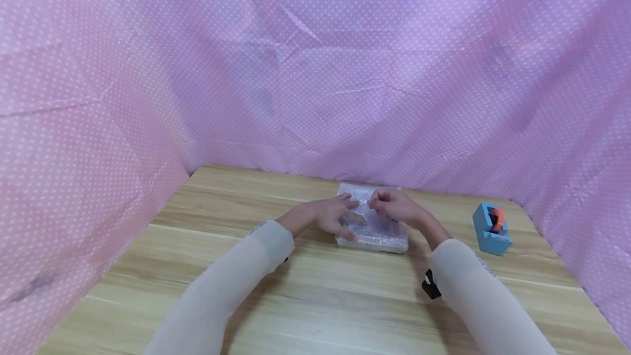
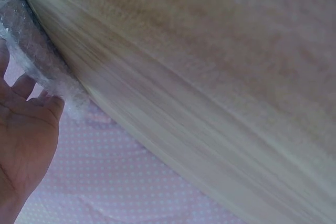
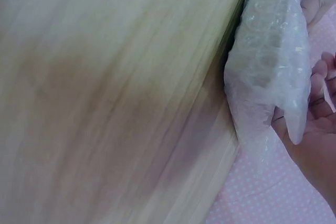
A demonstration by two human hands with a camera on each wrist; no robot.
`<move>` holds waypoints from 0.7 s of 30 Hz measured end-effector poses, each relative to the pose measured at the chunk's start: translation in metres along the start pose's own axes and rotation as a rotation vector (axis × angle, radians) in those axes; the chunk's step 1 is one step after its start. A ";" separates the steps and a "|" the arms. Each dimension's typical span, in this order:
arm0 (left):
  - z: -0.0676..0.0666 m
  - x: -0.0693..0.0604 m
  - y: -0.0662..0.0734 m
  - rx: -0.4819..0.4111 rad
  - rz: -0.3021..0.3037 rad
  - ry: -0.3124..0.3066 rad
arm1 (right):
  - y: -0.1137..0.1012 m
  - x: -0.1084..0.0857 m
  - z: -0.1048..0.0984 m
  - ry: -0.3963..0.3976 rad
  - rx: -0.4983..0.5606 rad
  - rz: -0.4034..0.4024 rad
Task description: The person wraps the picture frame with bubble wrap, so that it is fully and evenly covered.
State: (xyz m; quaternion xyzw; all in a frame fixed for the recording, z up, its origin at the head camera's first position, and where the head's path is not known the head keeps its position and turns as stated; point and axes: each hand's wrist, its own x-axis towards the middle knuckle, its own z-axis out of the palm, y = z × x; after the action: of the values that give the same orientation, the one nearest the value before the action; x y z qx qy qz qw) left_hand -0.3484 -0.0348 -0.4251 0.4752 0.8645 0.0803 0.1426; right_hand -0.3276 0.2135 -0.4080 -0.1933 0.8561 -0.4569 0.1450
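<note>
A bubble-wrapped package (image 1: 377,241) lies flat near the back of the wooden table, its clear wrap showing bubbles in the right wrist view, where the package (image 3: 268,51) is seen from its side. The left hand (image 1: 336,217) rests on its left part with fingers spread; in the left wrist view that hand (image 2: 26,124) touches the wrap (image 2: 42,56). Over the right part is the right hand (image 1: 398,207), thumb and fingertips brought together at the top of the wrap. Whatever those fingertips pinch is too small to make out. What the wrap encloses is hidden.
To the right of the package stands a blue tape dispenser (image 1: 488,232) with an orange roll (image 1: 497,219). A pink dotted cloth (image 1: 315,97) hangs behind and along both sides of the wooden table (image 1: 315,300).
</note>
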 end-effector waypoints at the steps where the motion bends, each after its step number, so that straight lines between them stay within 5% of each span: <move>1: 0.000 0.000 0.000 0.003 -0.002 -0.001 | 0.000 0.000 -0.001 -0.010 0.012 -0.008; 10: 0.002 0.002 -0.001 0.016 -0.006 0.003 | 0.009 0.000 -0.006 -0.013 0.031 0.045; 21: 0.002 0.001 0.000 -0.006 -0.010 -0.006 | 0.001 0.009 -0.001 -0.069 -0.221 0.069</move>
State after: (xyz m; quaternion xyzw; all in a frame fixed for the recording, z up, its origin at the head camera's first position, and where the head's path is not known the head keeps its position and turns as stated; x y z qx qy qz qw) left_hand -0.3486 -0.0342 -0.4269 0.4708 0.8661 0.0809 0.1470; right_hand -0.3365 0.2105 -0.4086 -0.1942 0.9019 -0.3474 0.1677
